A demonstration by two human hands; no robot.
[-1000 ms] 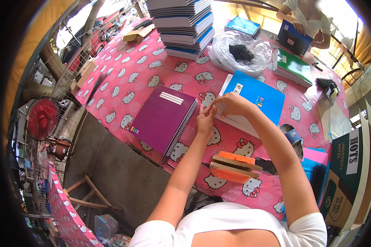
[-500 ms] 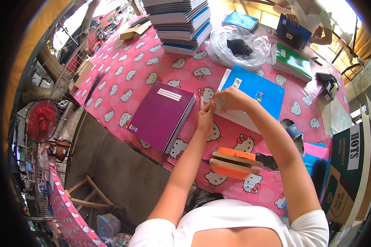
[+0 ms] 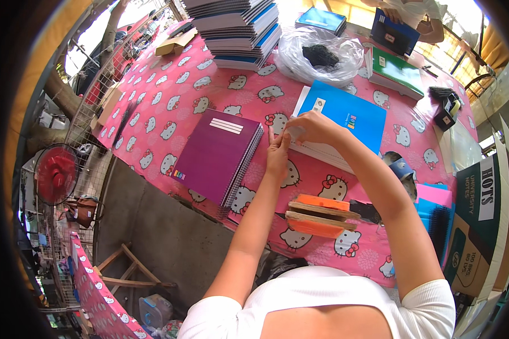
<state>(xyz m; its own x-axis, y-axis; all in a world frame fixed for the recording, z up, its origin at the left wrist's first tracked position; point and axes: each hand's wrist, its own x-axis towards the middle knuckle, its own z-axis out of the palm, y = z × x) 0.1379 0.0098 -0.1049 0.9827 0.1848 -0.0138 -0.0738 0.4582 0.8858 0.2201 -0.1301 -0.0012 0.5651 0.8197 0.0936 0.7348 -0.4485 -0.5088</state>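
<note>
A stack of white punched sheets under a blue cover (image 3: 350, 116) lies unbound in front of me, its holed edge toward me. At its near left corner my two hands meet. My left hand (image 3: 277, 153) has thumb and fingers drawn together, one finger stretched upward. My right hand (image 3: 316, 131) curls over from the right, fingertips pinched beside the left thumb. Something pale shows between the fingers, too small to make out. Left of the hands lies a purple spiral notebook (image 3: 218, 155). Nearer to me is an orange-and-wood block tool (image 3: 322, 216).
Tall notebook piles (image 3: 237, 34) stand at the back, beside a clear plastic bag (image 3: 288, 56) holding black coils (image 3: 320, 55). A green notebook (image 3: 396, 73) lies at right. Across the table another person's hand (image 3: 393, 15) rests on a dark blue notebook. A cardboard box (image 3: 472, 226) stands at right.
The whole view has shifted slightly, so the table things sit a little further left and up. Both hands keep their pinch at the stack's corner.
</note>
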